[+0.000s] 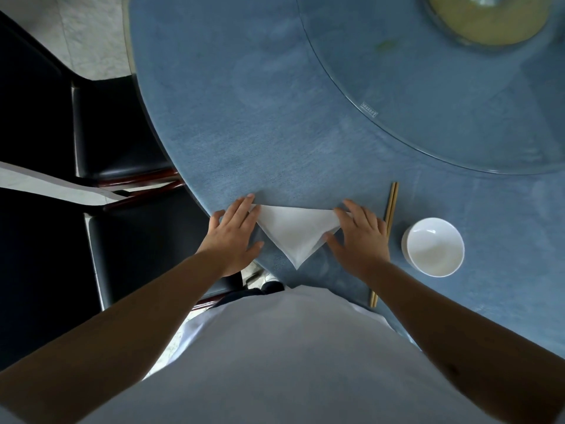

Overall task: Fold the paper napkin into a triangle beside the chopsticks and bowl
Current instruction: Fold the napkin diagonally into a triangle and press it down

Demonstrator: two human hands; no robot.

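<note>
Head view: napkin [295,232] lies as a flat triangle on the worktop [275,133], just left of the chopsticks [390,206], bowl [434,247] beyond them. Left hand [234,232] and right hand [359,237] rest spread flat, pinning its upper corners. Paper judged light, limp, tearable: handle by corners, press creases gently.

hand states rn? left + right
Left hand: open, fingers flat on the napkin's left corner.
Right hand: open, fingers flat on its right corner.
</note>
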